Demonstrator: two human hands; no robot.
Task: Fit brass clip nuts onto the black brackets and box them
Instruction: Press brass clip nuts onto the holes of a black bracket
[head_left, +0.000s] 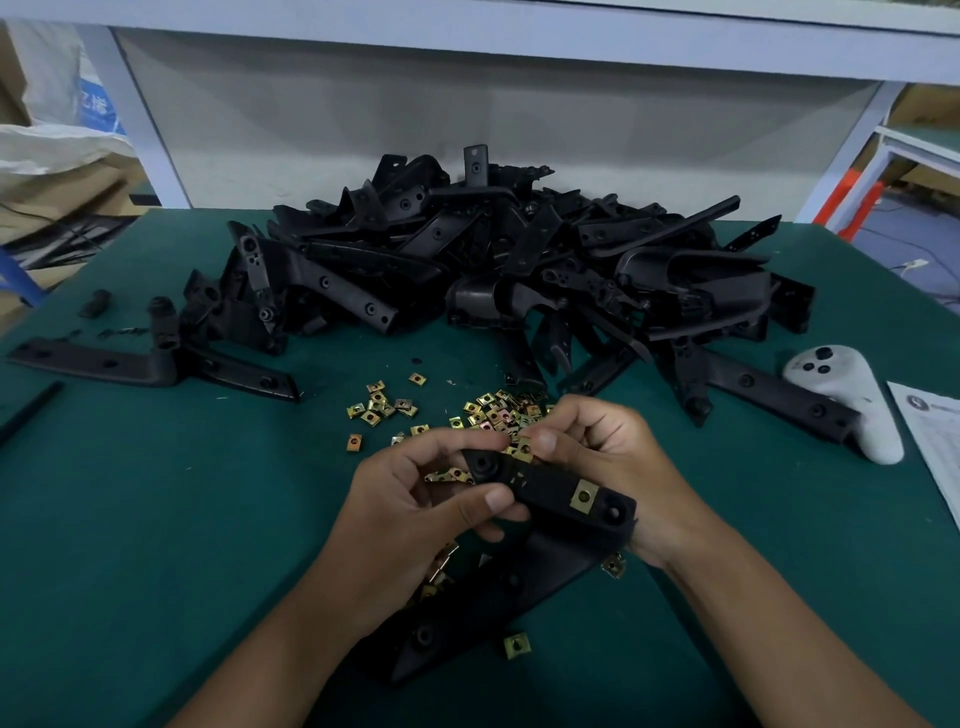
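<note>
Left hand (415, 493) gripping black bracket (550, 491); right hand (597, 441) pinching brass clip nut (523, 448), sliding onto edge; advice: align w/ hole, push flush.

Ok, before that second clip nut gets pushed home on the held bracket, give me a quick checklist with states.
1. Bracket gripped by left hand: ok.
2. First clip nut on the bracket's near end: ok.
3. Second clip nut pinched by right hand at the bracket's far edge: ok.
4. Nut lined up with its hole: cannot tell, fingers cover it.
5. Loose clip nuts within reach on the mat: ok.
6. Box for finished parts: cannot tell, none in view.
</note>
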